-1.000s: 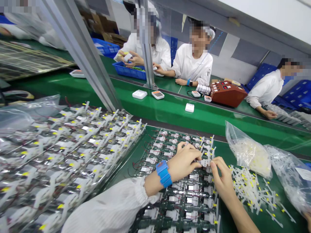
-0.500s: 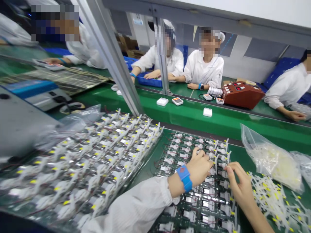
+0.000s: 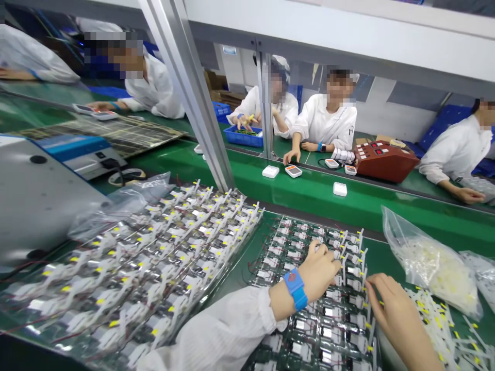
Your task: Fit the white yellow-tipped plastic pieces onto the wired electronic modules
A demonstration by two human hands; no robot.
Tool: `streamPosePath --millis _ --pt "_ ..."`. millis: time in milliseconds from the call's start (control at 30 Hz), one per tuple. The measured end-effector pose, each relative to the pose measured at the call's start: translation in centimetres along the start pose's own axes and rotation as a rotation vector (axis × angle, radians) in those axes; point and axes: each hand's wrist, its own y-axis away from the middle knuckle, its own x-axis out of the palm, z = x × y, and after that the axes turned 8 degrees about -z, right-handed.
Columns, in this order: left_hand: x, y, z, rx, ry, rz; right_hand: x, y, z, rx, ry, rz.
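Note:
My left hand (image 3: 320,265), with a blue wristband (image 3: 295,289), rests over the right-hand tray (image 3: 309,322) of small white parts with thin wires. Its fingers are bent down onto the tray near a white strip, and what the fingertips hold is hidden. My right hand (image 3: 398,304) is at that tray's right edge, thumb and forefinger close together beside a white strip (image 3: 364,263); the fingertips are too small to read. Strips with yellow tips lie across the tray's right columns.
A fuller tray (image 3: 154,257) lies left, beside a grey machine (image 3: 50,196). Loose strips (image 3: 435,322) and a plastic bag (image 3: 436,263) are right. White devices (image 3: 293,171) sit on the green belt (image 3: 371,198) beyond a metal post (image 3: 193,93). Several people sit across.
The view has shifted, so the scene sits lower. My right hand has turned slightly, its fingers nearer together. Across the belt, a person's hand has reached to a white device.

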Motion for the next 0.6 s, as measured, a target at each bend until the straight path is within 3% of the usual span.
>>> streamPosePath --millis 67,200,333,600 --pt "-0.9 0.0 -0.6 0.038 -0.010 0.022 -0.5 2.0 -1.3 0.042 0.100 0.084" --pt "-1.8 0.2 -1.8 0.091 -0.030 0.198 -0.7 4.8 -2.8 0.086 0.177 0.248" --pt "-1.6 0.3 -2.5 0.073 -0.036 0.292 -0.4 4.5 -2.2 0.140 0.184 0.324" --pt "-1.0 0.5 -3.0 0.020 -0.024 0.289 -0.3 3.0 -2.5 0.105 0.322 0.321"
